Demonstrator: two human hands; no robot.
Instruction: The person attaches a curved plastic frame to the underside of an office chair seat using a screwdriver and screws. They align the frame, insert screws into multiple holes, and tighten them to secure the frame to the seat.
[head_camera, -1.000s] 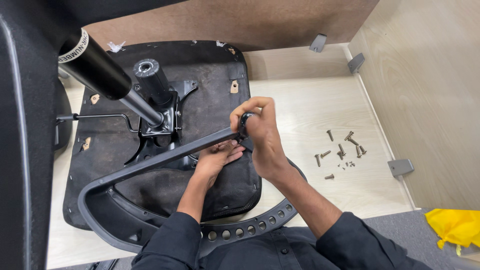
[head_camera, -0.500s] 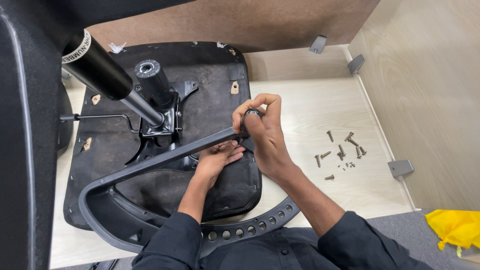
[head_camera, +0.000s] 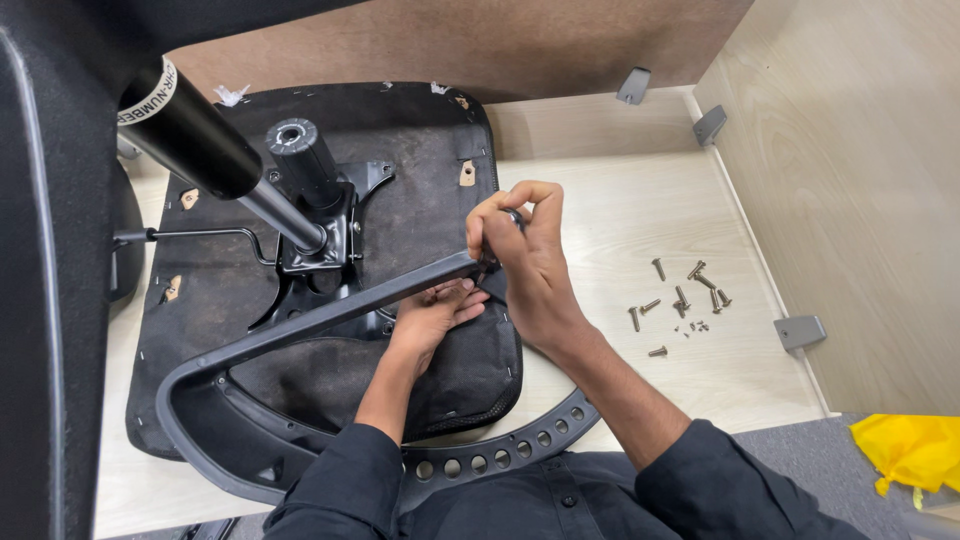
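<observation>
1. The pale wooden desk (head_camera: 620, 210) carries everything; brown and pale panels wall its far and right edges.
2. An upturned black chair seat (head_camera: 400, 150) lies across the desk's left half, its fabric underside up; the metal mechanism (head_camera: 330, 235) is bolted at its middle, with a thin lever rod (head_camera: 190, 235) running toward the desk's left edge.
3. A black gas cylinder (head_camera: 200, 140) slants in from the far left corner; a white band-shaped label with dark print wraps its upper end.
4. A grey armrest frame (head_camera: 300, 325) crosses the seat's near part and blocks the view of the mechanism's lower side; a curved black strip with round holes (head_camera: 520, 445) lies at the near edge.
5. The right hand (head_camera: 530, 260) is closed around a small dark tool at the frame's upper end, probably a key or driver, though the fingers hide most of it.
6. The left hand (head_camera: 435, 315) lies under the frame, fingers flat against the seat, grasping nothing.
7. A yellow cloth (head_camera: 905, 450) lies beyond the near right corner; grey brackets (head_camera: 800, 330) sit along the right edge.
8. Loose screws (head_camera: 680, 300) are scattered toward the desk's right edge, well apart from both hands.
</observation>
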